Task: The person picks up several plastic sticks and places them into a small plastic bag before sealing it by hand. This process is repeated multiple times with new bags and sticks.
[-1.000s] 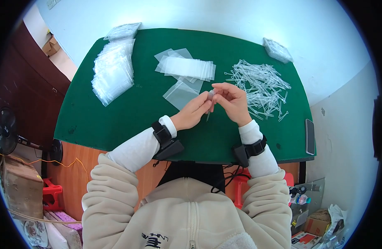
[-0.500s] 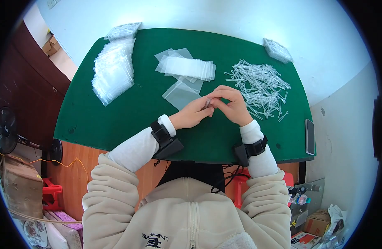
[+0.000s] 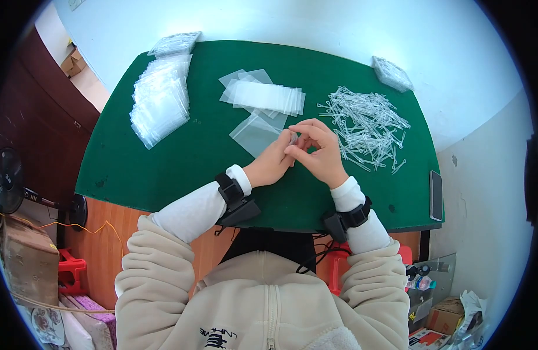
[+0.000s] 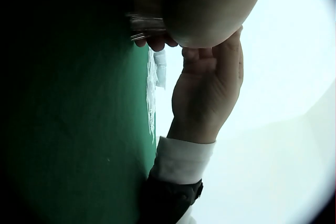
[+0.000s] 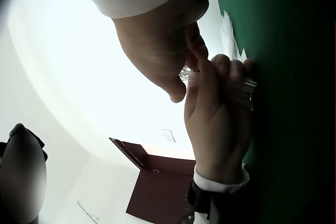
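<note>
In the head view my left hand (image 3: 270, 163) holds a small bundle of thin clear plastic sticks, its fingers wrapped round their shafts. The straight ends of the sticks (image 4: 147, 23) poke out past the fingers in the left wrist view. My right hand (image 3: 321, 153) meets the left one, its thumb and forefinger pinching the bundle's upper end (image 5: 185, 74). A loose heap of similar sticks with looped ends (image 3: 368, 125) lies just right of the hands. Behind the left hand are flat clear plastic bags (image 3: 257, 135), overlapping each other on the green table (image 3: 193, 175).
Filled-looking clear bags (image 3: 161, 102) are stacked in a row at the table's left. One more clear packet (image 3: 391, 74) sits at the back right edge. A phone-like dark slab (image 3: 436, 195) lies at the right edge. A fan (image 3: 9, 181) stands off to the left.
The stick ends that showed below the left hand are now hidden in the head view. The right hand has turned and moved slightly left, with its thumb over the bundle's top.
</note>
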`<state>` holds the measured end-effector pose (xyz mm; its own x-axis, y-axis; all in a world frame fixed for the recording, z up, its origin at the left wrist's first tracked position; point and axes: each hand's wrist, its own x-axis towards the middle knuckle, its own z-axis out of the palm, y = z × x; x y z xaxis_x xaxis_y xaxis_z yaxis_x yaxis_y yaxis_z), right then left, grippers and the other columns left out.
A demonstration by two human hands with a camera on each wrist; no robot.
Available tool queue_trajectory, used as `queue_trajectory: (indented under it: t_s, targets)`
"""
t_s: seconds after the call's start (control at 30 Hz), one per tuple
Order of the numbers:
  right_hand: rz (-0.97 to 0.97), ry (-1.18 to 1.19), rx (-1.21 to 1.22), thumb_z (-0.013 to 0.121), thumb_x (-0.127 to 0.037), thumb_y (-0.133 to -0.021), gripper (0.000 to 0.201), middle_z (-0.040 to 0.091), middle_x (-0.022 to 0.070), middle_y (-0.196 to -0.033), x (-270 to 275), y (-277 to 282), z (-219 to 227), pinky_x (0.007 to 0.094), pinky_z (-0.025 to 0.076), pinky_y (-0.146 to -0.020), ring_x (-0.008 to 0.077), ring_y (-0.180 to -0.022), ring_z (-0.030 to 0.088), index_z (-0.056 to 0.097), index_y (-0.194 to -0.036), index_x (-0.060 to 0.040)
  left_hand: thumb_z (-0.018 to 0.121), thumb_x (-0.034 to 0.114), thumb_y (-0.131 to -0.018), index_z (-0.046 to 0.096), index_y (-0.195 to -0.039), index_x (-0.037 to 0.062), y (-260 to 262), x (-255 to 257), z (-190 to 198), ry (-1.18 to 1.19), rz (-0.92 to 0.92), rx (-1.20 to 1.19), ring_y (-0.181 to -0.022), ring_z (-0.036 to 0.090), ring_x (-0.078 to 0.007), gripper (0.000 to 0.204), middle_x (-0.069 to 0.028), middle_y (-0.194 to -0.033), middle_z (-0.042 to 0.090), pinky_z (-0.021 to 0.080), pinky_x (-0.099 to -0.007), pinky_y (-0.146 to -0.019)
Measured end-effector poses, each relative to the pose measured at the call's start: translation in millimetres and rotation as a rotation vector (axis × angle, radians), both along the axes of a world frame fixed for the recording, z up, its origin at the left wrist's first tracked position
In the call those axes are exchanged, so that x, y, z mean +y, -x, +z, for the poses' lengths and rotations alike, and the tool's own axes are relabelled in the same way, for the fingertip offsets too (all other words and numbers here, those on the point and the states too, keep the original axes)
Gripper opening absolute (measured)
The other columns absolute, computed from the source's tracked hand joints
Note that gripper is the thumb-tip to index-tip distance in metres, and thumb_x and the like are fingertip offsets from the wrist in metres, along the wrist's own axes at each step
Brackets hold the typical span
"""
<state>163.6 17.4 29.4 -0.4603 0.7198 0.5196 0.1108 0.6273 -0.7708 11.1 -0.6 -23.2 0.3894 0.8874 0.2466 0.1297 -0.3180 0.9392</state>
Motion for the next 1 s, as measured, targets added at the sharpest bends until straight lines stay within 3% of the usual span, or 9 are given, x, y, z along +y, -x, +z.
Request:
queue_trajectory:
  t_s: [0.13,0.27,0.37,0.53,0.63,0.7,0.8,0.9,1.0]
  targets:
    - [-0.089,-0.007,0.039,0.069,-0.001,-0.070,0.023,0.058,0.0053,-0.091,0,4,-7,0.0178,0.045,-0.051,0.0059,-0.059,0.054,0.065,-0.093,-0.0007,0.037,0.010,-0.094,0.034,-0.116,0.0028,-5,-3,3,-0.094,0.050,-0.011,-0.076,0.048,-0.0119,0.023,-0.0058,-0.095,0.047,0.043,-0.0255,-0.066]
    - [-0.053,0.007,0.008,0.064,0.004,-0.074,0.020,0.056,0.0074,-0.097,4,-1,-12,0.0183,0.047,-0.055,0.0072,-0.066,0.057,0.063,-0.094,0.0019,0.037,0.009,-0.094,0.035,-0.113,0.0026,-4,-2,6,-0.095,0.008,-0.009,-0.075,0.048,-0.0112,0.021,-0.0056,-0.095,0.047,0.042,-0.0247,-0.067]
    - [-0.045,0.039,0.034,0.064,0.005,-0.074,0.019,0.056,0.0071,-0.097,6,-1,-12,0.0181,0.047,-0.054,0.0071,-0.065,0.057,0.063,-0.093,0.0019,0.039,0.008,-0.093,0.037,-0.111,0.0022,-2,-1,9,0.067,-0.067,-0.076,-0.077,0.047,-0.0108,0.019,-0.0058,-0.095,0.047,0.042,-0.0245,-0.067]
    - [-0.096,0.119,0.150,0.065,0.005,-0.073,0.021,0.054,0.0051,-0.092,1,1,-2,0.0177,0.045,-0.051,0.0061,-0.060,0.055,0.062,-0.094,0.0014,0.040,0.008,-0.093,0.038,-0.110,0.0013,0,1,3,0.115,-0.092,-0.121,-0.079,0.048,-0.0116,0.019,-0.0053,-0.094,0.046,0.043,-0.0263,-0.070]
    - [-0.034,0.049,0.112,0.066,0.005,-0.073,0.023,0.052,0.0039,-0.089,7,-2,-8,0.0176,0.044,-0.050,0.0052,-0.059,0.053,0.062,-0.095,0.0009,0.042,0.011,-0.094,0.039,-0.113,0.0005,-2,-5,12,-0.193,0.011,-0.097,-0.089,0.050,-0.0141,0.023,-0.0058,-0.098,0.048,0.043,-0.0284,-0.079]
    - [-0.002,0.017,0.091,0.067,0.004,-0.073,0.024,0.051,0.0033,-0.088,8,-4,-12,0.0176,0.043,-0.050,0.0048,-0.059,0.052,0.062,-0.096,0.0007,0.043,0.011,-0.093,0.040,-0.112,0.0007,-4,-3,7,-0.163,-0.015,-0.096,-0.089,0.051,-0.0144,0.022,-0.0071,-0.098,0.049,0.044,-0.0284,-0.079]
    - [0.016,0.155,0.065,0.067,0.003,-0.073,0.025,0.049,0.0025,-0.085,9,-5,-14,0.0173,0.043,-0.052,0.0043,-0.061,0.052,0.062,-0.097,0.0000,0.044,0.012,-0.092,0.041,-0.110,0.0011,-4,2,2,-0.111,-0.064,-0.099,-0.088,0.052,-0.0151,0.021,-0.0095,-0.097,0.051,0.044,-0.0284,-0.077]
    - [0.049,0.087,0.059,0.067,0.003,-0.074,0.022,0.050,0.0023,-0.083,7,-4,-10,0.0175,0.043,-0.052,0.0045,-0.062,0.053,0.062,-0.095,-0.0001,0.044,0.010,-0.091,0.041,-0.108,0.0002,-1,1,5,0.021,-0.079,-0.126,-0.090,0.052,-0.0160,0.020,-0.0093,-0.099,0.050,0.044,-0.0292,-0.079]
    - [0.038,0.030,0.054,0.067,0.003,-0.073,0.019,0.051,0.0017,-0.080,8,-3,-11,0.0175,0.043,-0.051,0.0046,-0.060,0.053,0.063,-0.091,-0.0002,0.043,0.009,-0.091,0.042,-0.108,0.0000,-6,1,2,-0.085,-0.025,-0.140,-0.089,0.051,-0.0154,0.019,-0.0089,-0.097,0.050,0.043,-0.0290,-0.079]
